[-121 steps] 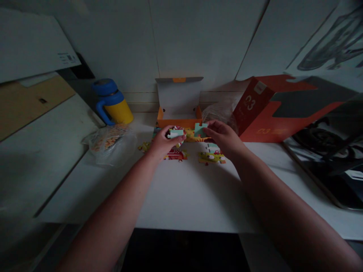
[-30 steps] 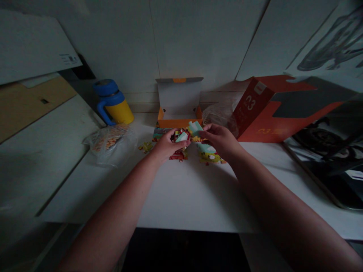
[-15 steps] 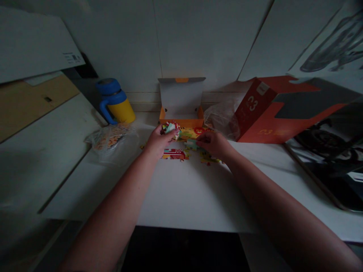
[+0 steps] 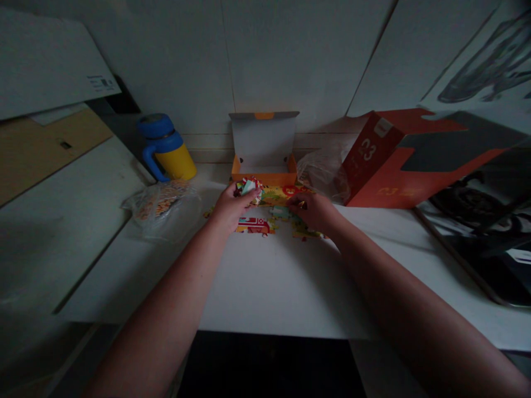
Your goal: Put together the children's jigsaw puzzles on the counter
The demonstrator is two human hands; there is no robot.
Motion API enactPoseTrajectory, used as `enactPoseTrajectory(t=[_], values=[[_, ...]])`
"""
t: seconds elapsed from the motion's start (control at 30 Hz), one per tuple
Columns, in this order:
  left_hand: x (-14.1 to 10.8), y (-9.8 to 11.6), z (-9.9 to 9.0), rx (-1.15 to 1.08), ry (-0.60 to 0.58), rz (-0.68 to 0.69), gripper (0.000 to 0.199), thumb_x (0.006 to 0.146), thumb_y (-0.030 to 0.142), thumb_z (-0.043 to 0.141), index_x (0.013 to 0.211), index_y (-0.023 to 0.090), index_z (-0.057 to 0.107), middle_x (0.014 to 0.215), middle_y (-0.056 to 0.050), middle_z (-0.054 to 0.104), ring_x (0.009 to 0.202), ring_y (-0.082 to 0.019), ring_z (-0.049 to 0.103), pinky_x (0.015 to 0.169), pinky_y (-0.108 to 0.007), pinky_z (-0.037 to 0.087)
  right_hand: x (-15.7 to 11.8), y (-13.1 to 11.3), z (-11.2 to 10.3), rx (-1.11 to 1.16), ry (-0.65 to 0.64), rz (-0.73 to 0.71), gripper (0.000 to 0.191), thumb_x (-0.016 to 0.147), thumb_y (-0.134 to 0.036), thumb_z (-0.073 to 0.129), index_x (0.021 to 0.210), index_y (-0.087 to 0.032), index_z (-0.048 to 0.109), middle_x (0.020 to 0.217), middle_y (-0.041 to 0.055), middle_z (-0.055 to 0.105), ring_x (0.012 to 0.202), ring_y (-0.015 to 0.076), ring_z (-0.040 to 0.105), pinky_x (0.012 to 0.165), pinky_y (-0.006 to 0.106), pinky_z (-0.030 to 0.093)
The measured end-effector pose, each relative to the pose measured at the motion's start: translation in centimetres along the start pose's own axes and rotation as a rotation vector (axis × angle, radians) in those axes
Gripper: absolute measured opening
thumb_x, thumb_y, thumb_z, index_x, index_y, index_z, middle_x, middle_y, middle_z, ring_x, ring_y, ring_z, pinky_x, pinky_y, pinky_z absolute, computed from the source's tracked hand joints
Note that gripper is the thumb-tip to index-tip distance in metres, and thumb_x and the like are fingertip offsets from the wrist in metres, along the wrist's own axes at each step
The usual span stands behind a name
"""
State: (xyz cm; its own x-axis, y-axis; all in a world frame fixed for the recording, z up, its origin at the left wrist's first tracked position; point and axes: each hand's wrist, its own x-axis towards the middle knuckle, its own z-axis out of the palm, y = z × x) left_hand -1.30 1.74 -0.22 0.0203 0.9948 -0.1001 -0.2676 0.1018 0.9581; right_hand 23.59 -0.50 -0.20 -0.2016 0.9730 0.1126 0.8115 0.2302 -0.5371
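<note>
White tabletop [image 4: 265, 287] beneath puzzle pieces [image 4: 253, 224]

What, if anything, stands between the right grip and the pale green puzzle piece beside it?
Nothing visible does: the right grip is at the right end of the pale green piece; contact is too dim to confirm. The yellow puzzle strip lies beyond them, not between.

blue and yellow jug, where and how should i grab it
Best by the blue handle, probably coming from the front left: its loop sticks out on the left of the jug. Come in above the plastic bag, which lies close in front.
</note>
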Motion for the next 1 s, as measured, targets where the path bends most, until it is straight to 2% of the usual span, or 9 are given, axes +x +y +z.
enactPoseTrajectory(t=[0.13,0.3,0.5,0.7,0.87,1.0], values=[[0.0,-0.1,0.1,0.010,0.001,-0.016,0.053,0.063,0.032,0.098,0.105,0.021,0.068,0.114,-0.008,0.075,0.095,-0.019,0.072,0.081,-0.033,0.058,-0.2,-0.2,-0.9,-0.088,0.031,-0.127,0.021,0.097,-0.026,0.064,0.110,-0.019,0.079,0.111,0.0102,0.080,0.090,0.0225,0.073,0.081,0.031,0.052],[-0.3,-0.5,0.5,0.038,-0.026,-0.050,0.055,0.061,0.030,0.098,0.106,0.020,0.068,0.110,-0.007,0.076,0.090,-0.019,0.072,0.078,-0.033,0.058,-0.5,-0.1,-1.0,-0.114,-0.104,-0.242,0.035,0.089,-0.032,0.079,0.121,-0.019,0.076,0.119,0.0111,0.078,0.103,0.0258,0.073,0.090,0.032,0.053],[-0.5,-0.6,0.6,0.081,-0.005,-0.046,0.050,0.064,0.029,0.097,0.104,0.021,0.068,0.106,-0.006,0.076,0.086,-0.018,0.072,0.074,-0.031,0.057,-0.6,-0.2,-0.6,-0.143,-0.118,-0.270,0.033,0.090,-0.032,0.076,0.121,-0.021,0.076,0.120,0.0104,0.078,0.104,0.0261,0.073,0.091,0.032,0.053],[-0.4,-0.5,0.4,0.085,-0.027,-0.030,0.054,0.062,0.032,0.098,0.107,0.021,0.069,0.108,-0.007,0.076,0.087,-0.019,0.073,0.074,-0.032,0.057,-0.6,-0.1,-1.3,-0.186,-0.197,-0.283,0.029,0.092,-0.031,0.072,0.118,-0.021,0.080,0.116,0.0126,0.080,0.103,0.0310,0.074,0.091,0.039,0.054],[-0.6,-0.3,0.5,0.063,-0.035,-0.043,0.059,0.059,0.033,0.100,0.107,0.020,0.069,0.107,-0.007,0.076,0.088,-0.019,0.072,0.076,-0.032,0.057,-0.6,0.2,-1.9,-0.197,-0.226,-0.329,0.027,0.091,-0.027,0.070,0.117,-0.022,0.079,0.121,0.0118,0.078,0.105,0.0300,0.073,0.094,0.040,0.054],[-0.7,-0.1,0.6,0.071,-0.043,-0.037,0.057,0.061,0.033,0.099,0.109,0.020,0.069,0.109,-0.007,0.076,0.090,-0.019,0.072,0.077,-0.032,0.058,-0.6,1.0,-2.2,-0.240,-0.242,-0.318,0.026,0.091,-0.027,0.071,0.115,-0.022,0.079,0.119,0.0112,0.078,0.104,0.0299,0.073,0.093,0.040,0.054]])
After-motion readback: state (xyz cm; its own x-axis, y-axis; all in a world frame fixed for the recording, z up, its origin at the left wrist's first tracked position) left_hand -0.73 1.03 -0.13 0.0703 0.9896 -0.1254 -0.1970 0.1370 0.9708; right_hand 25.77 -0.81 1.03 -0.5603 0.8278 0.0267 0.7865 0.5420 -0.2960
